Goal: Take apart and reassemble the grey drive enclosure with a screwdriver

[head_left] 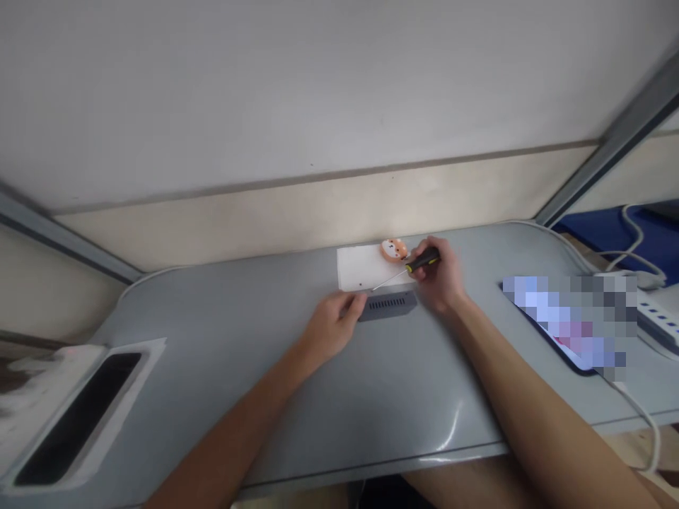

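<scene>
My right hand [438,272] is closed round the black and yellow handle of a screwdriver [423,260]. Its thin shaft slants down to the left, and the tip is at the upper left of a dark grey vented box [391,307]. Whether the tip touches the box I cannot tell. My left hand [335,322] grips the left end of this box between thumb and fingers. Behind the box lies a white sheet [361,263], with a small dark speck on it, perhaps a screw. An orange and white animal-faced item [394,249] rests on the sheet.
A tablet or phone with a blurred screen [562,325] lies to the right, its white cable running off the desk edge. Beside it is a white power strip [658,314]. At the left, a black phone-like slab [79,417] sits on white paper. A wall closes the back.
</scene>
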Demonstrator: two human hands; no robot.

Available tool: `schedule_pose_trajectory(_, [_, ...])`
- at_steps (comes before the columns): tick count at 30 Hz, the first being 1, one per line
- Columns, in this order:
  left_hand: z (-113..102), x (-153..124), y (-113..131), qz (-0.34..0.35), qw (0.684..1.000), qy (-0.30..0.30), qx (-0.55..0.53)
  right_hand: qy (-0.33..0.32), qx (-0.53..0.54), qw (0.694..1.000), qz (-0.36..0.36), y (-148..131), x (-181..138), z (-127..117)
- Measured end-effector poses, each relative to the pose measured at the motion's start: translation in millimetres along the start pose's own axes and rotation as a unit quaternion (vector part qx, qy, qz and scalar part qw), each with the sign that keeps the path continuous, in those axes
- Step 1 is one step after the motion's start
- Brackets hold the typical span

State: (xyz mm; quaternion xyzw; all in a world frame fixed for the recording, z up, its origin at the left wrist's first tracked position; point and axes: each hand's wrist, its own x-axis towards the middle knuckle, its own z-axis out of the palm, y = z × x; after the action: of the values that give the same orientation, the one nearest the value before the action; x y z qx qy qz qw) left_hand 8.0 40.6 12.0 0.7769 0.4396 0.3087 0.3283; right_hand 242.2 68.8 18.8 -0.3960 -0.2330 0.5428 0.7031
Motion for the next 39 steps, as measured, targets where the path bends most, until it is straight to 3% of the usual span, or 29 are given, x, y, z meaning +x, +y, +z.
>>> schedule_pose_trajectory(8, [3.1, 3.1, -8.1, -0.023, 0.997, 0.04, -0.06, -0.021, -0.005, 1.0, 0.022, 9.9, -2.4, 0.7])
schedule_pose_trajectory(13, [-4.4, 2.4, -4.9, 0.072, 0.99, 0.102, -0.065, -0.022, -0.011, 0.999, 0.035, 10.9, -4.0, 2.9])
schedule_pose_trajectory(18, [-9.9, 0.7, -1.8, 0.179, 0.975, 0.133, 0.0, -0.006, -0.014, 0.999, 0.044, 9.3, -5.7, 6.3])
schedule_pose_trajectory(27, [-10.8, 0.4, -4.1, 0.252, 0.958, 0.123, 0.063, -0.016, -0.013, 0.999, 0.049, 12.7, -5.1, 5.4])
schedule_pose_trajectory(39, [-13.0, 1.1, -1.6, 0.295, 0.939, 0.104, 0.143, -0.009, -0.016, 0.999, 0.041, 13.9, 3.0, -2.5])
